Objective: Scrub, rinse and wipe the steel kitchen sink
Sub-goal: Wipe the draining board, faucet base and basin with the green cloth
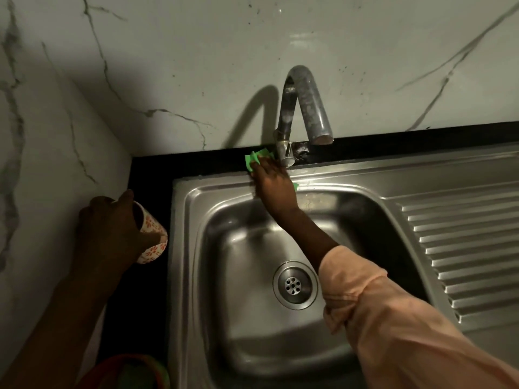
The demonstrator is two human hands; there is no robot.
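Right hand [273, 182] flat on a green cloth [257, 158], pressing it against the back rim of the steel sink [323, 175], just left of the tap [302, 108]. Left hand [112, 220] curled round a floral cup [151, 234] over the dark counter [151, 169]; contents hidden. Basin holding only its drain [295, 284]; ribbed drainboard [463, 254] stretching right, sink's long axis left to right.

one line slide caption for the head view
Right hand presses a green cloth on the steel sink rim beside the tap; left hand holds a floral cup.
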